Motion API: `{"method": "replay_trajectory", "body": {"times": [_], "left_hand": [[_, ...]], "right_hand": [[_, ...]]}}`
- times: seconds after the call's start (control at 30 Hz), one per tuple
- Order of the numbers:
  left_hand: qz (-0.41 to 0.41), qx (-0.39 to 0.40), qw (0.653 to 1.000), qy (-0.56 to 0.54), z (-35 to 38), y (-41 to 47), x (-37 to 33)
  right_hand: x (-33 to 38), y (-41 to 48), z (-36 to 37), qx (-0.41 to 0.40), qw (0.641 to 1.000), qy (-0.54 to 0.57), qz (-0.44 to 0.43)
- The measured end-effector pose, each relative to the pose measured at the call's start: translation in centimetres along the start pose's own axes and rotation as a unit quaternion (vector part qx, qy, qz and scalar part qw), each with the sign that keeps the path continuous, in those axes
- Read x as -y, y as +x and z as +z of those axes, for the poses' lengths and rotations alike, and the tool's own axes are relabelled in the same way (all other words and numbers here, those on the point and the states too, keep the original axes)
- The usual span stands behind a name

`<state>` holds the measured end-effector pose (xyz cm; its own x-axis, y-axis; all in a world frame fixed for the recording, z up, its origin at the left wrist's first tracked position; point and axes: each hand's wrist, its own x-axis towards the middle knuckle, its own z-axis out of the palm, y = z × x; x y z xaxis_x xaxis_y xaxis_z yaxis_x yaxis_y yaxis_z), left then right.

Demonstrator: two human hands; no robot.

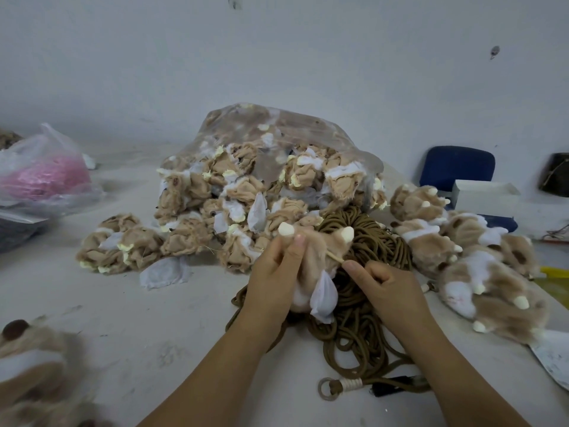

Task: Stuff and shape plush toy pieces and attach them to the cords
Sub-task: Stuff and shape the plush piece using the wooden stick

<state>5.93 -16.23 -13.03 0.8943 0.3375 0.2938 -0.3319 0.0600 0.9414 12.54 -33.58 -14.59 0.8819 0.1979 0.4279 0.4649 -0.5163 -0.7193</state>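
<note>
— Where's the plush piece (317, 251)?
— From my feed, mid-scene, over the brown cords (363, 322), just near of the clear bag (277, 134) of limp pieces. The left hand (277, 272) grips it, fingers curled round its left side.
— And the other?
— The right hand (385, 288) pinches a thin stick (335, 257), tip at the piece. Shaped pieces (480, 272) lie right, on the table (154, 303)

- No readable text, brand, number or sign in view.
- Paper sheet (552, 357) at the right edge of the tabletop (123, 318): faint grey marks, too blurred to read.
- White tag (323, 295) on the held plush piece (311, 251): nothing legible.
- White box (485, 192), rear right: no print can be made out.
</note>
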Motion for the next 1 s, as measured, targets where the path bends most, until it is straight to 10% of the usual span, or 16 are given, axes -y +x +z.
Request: {"method": "replay_trajectory", "body": {"times": [1.0], "left_hand": [[0.108, -0.136, 0.985, -0.005, 0.6, 0.1, 0.6]], "right_hand": [[1.3, -0.5, 1.6, 0.073, 0.994, 0.067, 0.046]]}}
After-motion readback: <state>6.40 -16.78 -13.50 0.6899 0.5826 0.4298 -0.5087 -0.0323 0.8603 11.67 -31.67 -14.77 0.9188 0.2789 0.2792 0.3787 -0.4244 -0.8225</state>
